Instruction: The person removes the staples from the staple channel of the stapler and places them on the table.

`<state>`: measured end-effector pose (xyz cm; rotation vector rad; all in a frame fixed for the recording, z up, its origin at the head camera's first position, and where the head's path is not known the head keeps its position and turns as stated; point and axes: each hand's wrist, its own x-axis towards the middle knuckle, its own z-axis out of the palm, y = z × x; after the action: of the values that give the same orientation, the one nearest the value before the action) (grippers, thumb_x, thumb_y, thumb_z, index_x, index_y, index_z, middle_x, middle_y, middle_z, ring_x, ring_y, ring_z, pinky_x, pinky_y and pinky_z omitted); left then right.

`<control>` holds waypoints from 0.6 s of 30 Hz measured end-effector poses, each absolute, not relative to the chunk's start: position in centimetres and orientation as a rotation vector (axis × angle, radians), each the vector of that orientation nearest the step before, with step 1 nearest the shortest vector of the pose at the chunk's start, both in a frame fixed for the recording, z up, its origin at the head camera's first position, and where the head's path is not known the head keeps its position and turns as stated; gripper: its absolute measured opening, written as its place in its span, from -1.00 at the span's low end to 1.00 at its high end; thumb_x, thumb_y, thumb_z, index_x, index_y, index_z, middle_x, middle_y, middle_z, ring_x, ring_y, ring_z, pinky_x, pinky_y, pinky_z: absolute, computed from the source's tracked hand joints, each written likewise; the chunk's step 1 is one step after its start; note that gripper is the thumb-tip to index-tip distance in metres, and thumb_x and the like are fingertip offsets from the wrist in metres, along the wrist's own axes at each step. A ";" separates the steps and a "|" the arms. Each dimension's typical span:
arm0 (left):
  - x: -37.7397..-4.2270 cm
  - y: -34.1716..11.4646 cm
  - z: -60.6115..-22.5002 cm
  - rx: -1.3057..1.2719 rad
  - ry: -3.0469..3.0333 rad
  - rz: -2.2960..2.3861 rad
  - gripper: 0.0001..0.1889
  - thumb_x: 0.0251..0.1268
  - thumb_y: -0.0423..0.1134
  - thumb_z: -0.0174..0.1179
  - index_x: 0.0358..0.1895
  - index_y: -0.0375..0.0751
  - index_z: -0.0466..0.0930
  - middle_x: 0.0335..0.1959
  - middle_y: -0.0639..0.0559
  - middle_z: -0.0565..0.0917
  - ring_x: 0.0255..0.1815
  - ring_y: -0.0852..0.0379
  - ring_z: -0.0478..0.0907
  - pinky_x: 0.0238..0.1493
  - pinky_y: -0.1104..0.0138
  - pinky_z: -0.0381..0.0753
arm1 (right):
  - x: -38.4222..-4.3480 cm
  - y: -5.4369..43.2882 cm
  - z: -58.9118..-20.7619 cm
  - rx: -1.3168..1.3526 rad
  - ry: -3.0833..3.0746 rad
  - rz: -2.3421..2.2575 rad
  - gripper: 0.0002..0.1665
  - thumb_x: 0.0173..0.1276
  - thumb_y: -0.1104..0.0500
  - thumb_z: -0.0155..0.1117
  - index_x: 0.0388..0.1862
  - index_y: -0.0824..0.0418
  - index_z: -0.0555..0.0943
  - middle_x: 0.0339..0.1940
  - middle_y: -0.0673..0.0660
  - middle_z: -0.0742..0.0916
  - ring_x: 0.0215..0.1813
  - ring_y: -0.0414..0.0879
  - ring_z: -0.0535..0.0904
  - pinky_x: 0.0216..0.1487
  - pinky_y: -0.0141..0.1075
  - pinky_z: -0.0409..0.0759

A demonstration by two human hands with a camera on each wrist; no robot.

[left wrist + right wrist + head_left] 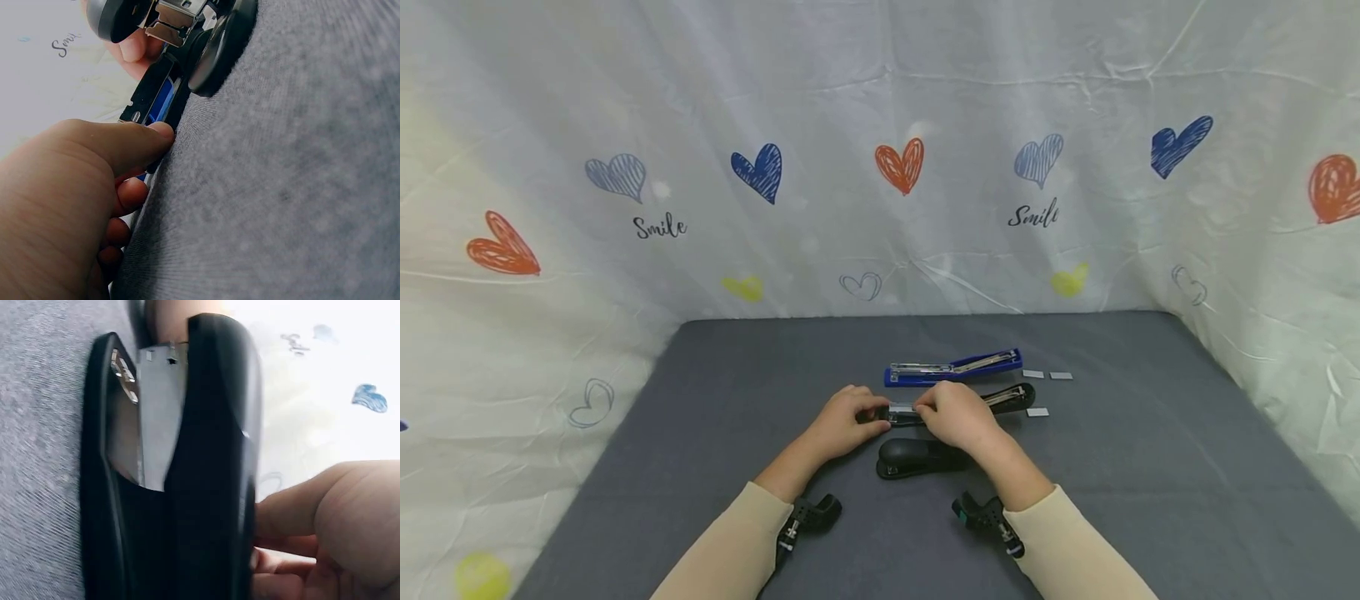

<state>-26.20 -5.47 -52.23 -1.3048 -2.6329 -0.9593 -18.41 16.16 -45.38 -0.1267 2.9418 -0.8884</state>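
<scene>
An opened black stapler [1011, 398] lies across the table with its metal rail showing. My left hand [850, 421] grips its left end between thumb and fingers; in the left wrist view the thumb [159, 130] lies along the black edge. Over the stapler's middle, my right hand [958, 417] has bent fingers, the tips at the silvery rail. What those tips pinch or touch is hidden. Nearer to me sits a second black stapler [917, 458], folded together; it stands in front of the right hand [350, 531] in the right wrist view.
An opened blue stapler [917, 374] lies just behind the black one. To the right are small pale strips: one [1033, 374] and another [1061, 376] by the blue stapler, a third [1037, 412] by the black one. A patterned white curtain [820, 250] hangs behind the grey table [760, 358].
</scene>
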 end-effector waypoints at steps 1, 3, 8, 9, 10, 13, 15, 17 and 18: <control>-26.2 -5.5 -52.2 -1.305 -2.634 -0.957 -0.70 0.30 -0.16 0.45 0.05 -0.15 0.77 -0.42 0.20 0.47 -0.37 0.19 0.29 -0.26 0.28 0.33 | -18.4 16.0 -45.4 -0.104 2.935 -0.895 -0.79 0.51 0.15 0.30 -0.06 0.16 0.83 -0.18 0.02 0.81 -0.45 -0.14 0.55 -0.34 -0.19 0.51; -26.2 -5.5 -52.1 -1.308 -2.631 -0.956 -0.70 0.30 -0.17 0.45 0.05 -0.15 0.77 -0.42 0.18 0.47 -0.37 0.18 0.30 -0.26 0.28 0.34 | -18.4 15.8 -45.5 -0.063 2.924 -0.920 -0.79 0.50 0.15 0.31 -0.07 0.16 0.84 -0.19 0.02 0.80 -0.45 -0.16 0.54 -0.34 -0.19 0.51; -26.1 -5.4 -52.0 -1.316 -2.609 -0.967 -0.70 0.29 -0.19 0.45 0.04 -0.18 0.78 -0.42 0.14 0.49 -0.38 0.17 0.30 -0.27 0.28 0.33 | -18.4 15.4 -45.6 -0.006 2.908 -0.997 -0.80 0.49 0.13 0.33 -0.12 0.14 0.84 -0.20 0.01 0.81 -0.25 -0.13 0.66 -0.16 -0.11 0.62; -26.1 -5.4 -52.0 -1.318 -2.604 -0.968 -0.70 0.29 -0.19 0.45 0.04 -0.19 0.78 -0.42 0.14 0.50 -0.38 0.17 0.30 -0.28 0.28 0.34 | -18.4 15.4 -45.6 0.001 2.901 -1.016 -0.80 0.48 0.13 0.33 -0.13 0.15 0.84 -0.20 0.02 0.81 -0.23 -0.11 0.67 -0.15 -0.09 0.64; -26.2 -5.4 -52.0 -1.319 -2.602 -0.968 -0.70 0.29 -0.20 0.45 0.04 -0.20 0.77 -0.42 0.13 0.50 -0.38 0.17 0.30 -0.28 0.28 0.34 | -18.4 15.3 -45.6 0.007 2.895 -1.031 -0.81 0.48 0.13 0.34 -0.13 0.15 0.84 -0.20 0.02 0.81 -0.20 -0.10 0.68 -0.13 -0.08 0.64; -26.1 -5.4 -52.0 -1.320 -2.606 -0.969 -0.70 0.30 -0.20 0.45 0.05 -0.20 0.77 -0.42 0.14 0.50 -0.37 0.17 0.30 -0.26 0.28 0.34 | -18.5 15.4 -45.7 0.029 2.872 -1.087 -0.82 0.48 0.13 0.34 -0.14 0.15 0.84 -0.27 0.00 0.79 -0.25 -0.11 0.67 -0.16 -0.10 0.64; -26.1 -5.5 -52.0 -1.319 -2.612 -0.968 -0.69 0.30 -0.19 0.44 0.06 -0.20 0.77 -0.41 0.14 0.51 -0.37 0.17 0.31 -0.26 0.27 0.35 | -18.6 15.3 -45.7 0.046 2.863 -1.134 -0.84 0.47 0.13 0.36 -0.17 0.14 0.83 -0.32 -0.02 0.76 -0.28 -0.13 0.64 -0.17 -0.12 0.62; -26.1 -5.5 -52.1 -1.316 -2.623 -0.970 -0.69 0.31 -0.19 0.44 0.07 -0.19 0.77 -0.41 0.16 0.50 -0.37 0.18 0.30 -0.25 0.27 0.35 | -18.7 15.2 -45.8 0.054 2.876 -1.166 -0.87 0.46 0.13 0.37 -0.20 0.11 0.81 -0.37 -0.05 0.73 -0.32 -0.15 0.60 -0.19 -0.13 0.59; -26.1 -5.5 -52.1 -1.314 -2.625 -0.969 -0.69 0.31 -0.18 0.44 0.08 -0.18 0.77 -0.41 0.16 0.50 -0.37 0.18 0.30 -0.24 0.27 0.35 | -18.7 15.1 -45.9 0.056 2.890 -1.178 -0.89 0.46 0.12 0.38 -0.22 0.10 0.80 -0.38 -0.06 0.72 -0.33 -0.15 0.60 -0.19 -0.13 0.58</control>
<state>-26.12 -5.52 -52.10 -1.3138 -2.6245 -0.9694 -18.69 15.12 -45.88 0.0565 2.8902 -1.1784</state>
